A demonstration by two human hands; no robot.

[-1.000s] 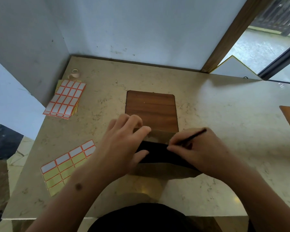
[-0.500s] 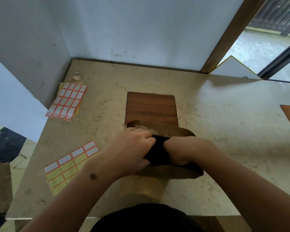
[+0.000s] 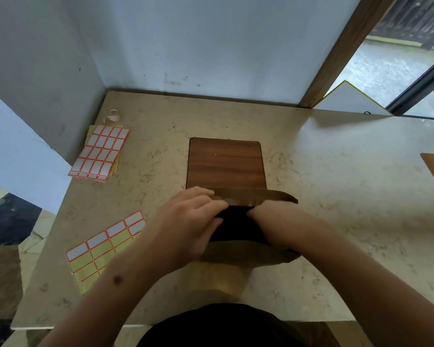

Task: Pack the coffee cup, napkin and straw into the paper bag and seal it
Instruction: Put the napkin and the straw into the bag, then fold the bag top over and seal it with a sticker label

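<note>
Bag: your paper bag (image 3: pixel 257 196), thin and crushable; hold its rim.
Hands: left hand (image 3: pixel 186 222) pinches the mouth; right hand (image 3: pixel 266 216) reaches inside, grip hidden.

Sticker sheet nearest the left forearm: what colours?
Yellow and white labels with orange borders, head view.

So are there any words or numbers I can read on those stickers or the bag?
None can be read.
Label sheet by the wall: white stickers, blank.
Label sheet near the left hand: blank stickers.
Paper bag: no print showing.
</note>
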